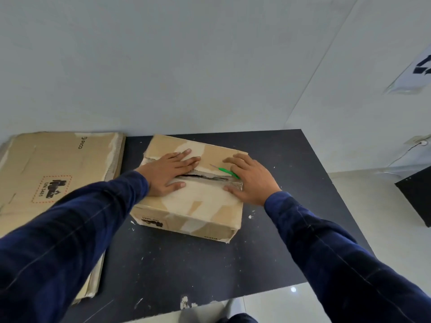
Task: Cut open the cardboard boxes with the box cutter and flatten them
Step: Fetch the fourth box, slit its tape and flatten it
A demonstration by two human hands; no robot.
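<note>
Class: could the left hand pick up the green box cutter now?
Probably not safely: the box cutter lies with its handle under the right hand, only its blade end exposed towards the left hand.

— Can you read anything from here?
— On the flattened cardboard (58, 159) at the left, "PICO" is printed near its far edge. There's also a red dashed label (51, 188) with "UN 3481" beside a black pictogram.
— And the box (198, 206) in the middle?
— There's dark print on its near side, upside down and too blurred to read. The wall sign (417, 75) on the right shows only dark shapes.
</note>
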